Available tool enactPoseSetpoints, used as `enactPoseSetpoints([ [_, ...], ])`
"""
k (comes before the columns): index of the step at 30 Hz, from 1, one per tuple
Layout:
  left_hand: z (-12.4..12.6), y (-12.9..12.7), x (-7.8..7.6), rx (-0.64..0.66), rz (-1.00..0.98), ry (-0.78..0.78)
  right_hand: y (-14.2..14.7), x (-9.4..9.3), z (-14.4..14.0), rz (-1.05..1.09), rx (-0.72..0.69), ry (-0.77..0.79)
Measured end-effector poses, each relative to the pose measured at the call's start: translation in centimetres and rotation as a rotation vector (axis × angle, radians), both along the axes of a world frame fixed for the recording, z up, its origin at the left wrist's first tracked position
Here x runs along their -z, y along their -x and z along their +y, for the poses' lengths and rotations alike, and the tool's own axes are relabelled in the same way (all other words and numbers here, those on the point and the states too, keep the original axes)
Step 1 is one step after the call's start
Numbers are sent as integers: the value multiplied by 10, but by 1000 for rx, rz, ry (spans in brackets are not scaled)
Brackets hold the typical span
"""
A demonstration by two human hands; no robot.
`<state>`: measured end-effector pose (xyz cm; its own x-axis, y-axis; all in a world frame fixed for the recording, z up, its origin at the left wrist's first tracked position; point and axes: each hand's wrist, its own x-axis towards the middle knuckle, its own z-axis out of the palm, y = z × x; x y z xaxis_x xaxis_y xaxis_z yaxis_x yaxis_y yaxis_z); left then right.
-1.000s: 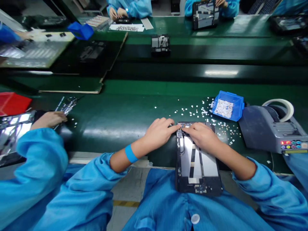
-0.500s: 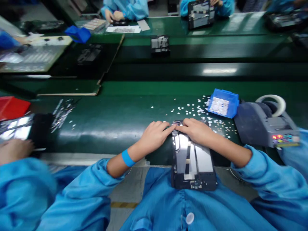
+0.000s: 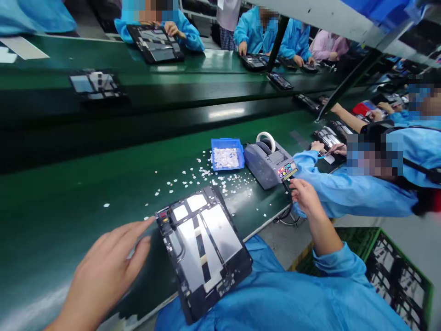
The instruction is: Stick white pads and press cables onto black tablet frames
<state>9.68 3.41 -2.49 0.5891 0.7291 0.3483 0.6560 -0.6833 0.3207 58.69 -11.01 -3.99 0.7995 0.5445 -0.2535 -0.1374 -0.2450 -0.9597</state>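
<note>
An open tablet chassis (image 3: 203,243) with silver plates inside lies half on the green bench, half on my lap. My left hand (image 3: 110,266) is spread flat on the bench, fingertips touching the chassis's top left corner. My right hand (image 3: 303,195) is off to the right, at the front of the grey tape dispenser (image 3: 268,163); its fingers are curled by the dispenser's outlet, and I cannot tell if they hold anything. A blue bin (image 3: 226,154) of small white pieces stands beside the dispenser.
Small white scraps (image 3: 193,177) litter the bench. A dark conveyor belt (image 3: 103,124) runs behind it, with other chassis on the far belt. A co-worker in blue (image 3: 361,188) sits close on my right. A green crate (image 3: 396,271) stands on the floor.
The view has swung to the right. My right hand left the chassis and went to the tape dispenser. My left hand slid to the chassis's corner.
</note>
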Motion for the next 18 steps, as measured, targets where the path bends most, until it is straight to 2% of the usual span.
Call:
enactPoseSetpoints([
  [3, 2, -6, -4, 23, 8, -58, -4, 15, 17, 91, -32, 7],
  [5, 1, -6, -7, 25, -2, -108, 4, 12, 20, 129, -42, -9],
  [7, -6, -2, -12, 10, -24, -115, 17, 5, 9, 155, -69, -22],
  [9, -17, 1, -18, -31, -73, -43, 28, 5, -11, 169, -107, -28],
  [11, -27, -2, -23, -93, -158, 90, 33, 16, -25, 102, -84, -21],
  [12, -30, -7, -25, -119, -225, 158, 37, 22, -27, 64, -115, -13],
  [14, -34, -22, -28, -134, -350, 325, 58, 26, -17, 50, -309, -36],
  [15, -35, -33, -30, -135, -417, 410, 76, 23, -6, 29, -414, -39],
  [16, -36, -43, -31, -130, -482, 509, 99, 15, 7, -18, -493, -54],
  [18, -38, -63, -32, -118, -637, 731, 151, -6, 38, -80, -741, -58],
])
